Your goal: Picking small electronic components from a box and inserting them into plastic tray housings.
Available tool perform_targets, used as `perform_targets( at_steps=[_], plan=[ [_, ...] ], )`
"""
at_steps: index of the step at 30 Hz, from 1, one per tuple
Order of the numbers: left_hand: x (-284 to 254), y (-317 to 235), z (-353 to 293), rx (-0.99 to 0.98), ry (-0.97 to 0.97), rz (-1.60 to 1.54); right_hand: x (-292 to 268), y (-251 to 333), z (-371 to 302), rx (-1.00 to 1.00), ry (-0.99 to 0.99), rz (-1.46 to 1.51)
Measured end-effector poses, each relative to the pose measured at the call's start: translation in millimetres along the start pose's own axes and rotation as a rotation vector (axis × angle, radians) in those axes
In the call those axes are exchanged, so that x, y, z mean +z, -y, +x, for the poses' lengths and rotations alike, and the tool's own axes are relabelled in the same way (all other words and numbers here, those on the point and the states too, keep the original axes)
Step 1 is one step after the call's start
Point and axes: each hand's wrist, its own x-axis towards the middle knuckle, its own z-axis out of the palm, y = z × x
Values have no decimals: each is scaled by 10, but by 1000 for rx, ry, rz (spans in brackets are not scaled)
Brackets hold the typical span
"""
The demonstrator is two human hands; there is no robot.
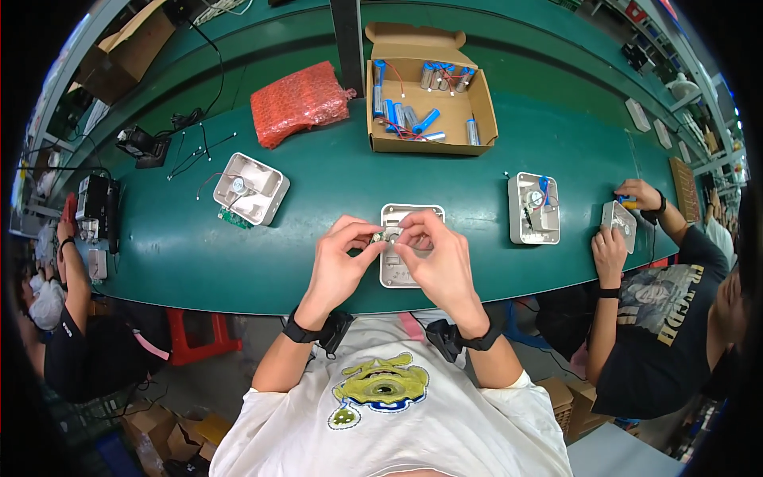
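Pinching a small circuit board [378, 237], the left hand [340, 256] hovers beside the curled right hand [439, 256], its grip unclear, above an open white case [393, 274], the board seemingly not yet fitted.

Bare green tabletop [481, 203] gives passage right of the central pale rectangular plastic casing [397, 275], but the open brown cardboard box [433, 146] obstructs beyond.

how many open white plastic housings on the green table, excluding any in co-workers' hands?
3 clear: left housing, left of the bare left hand; right housing, right of the bare right hand; middle housing, beneath both. Others may be hidden.
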Motion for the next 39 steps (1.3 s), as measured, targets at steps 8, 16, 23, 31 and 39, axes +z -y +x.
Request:
perform_targets(
  at_steps=[8,16,23,31,39],
  plan=[
    [79,-56,-63,28,-47,38,105,-108,51,-34,-47,-33],
    [96,11,-91,65,-65,24,133,-87,38,-19,-75,-6],
    [39,36,-129,88,-8,21,165,-89,32,49,-85,86],
    [47,92,-106,109,-1,2,157,-126,58,76,-88,103],
    [68,94,-37,55,-12,-89,-10,-40,154,-380,-165,-223]
  ],
)
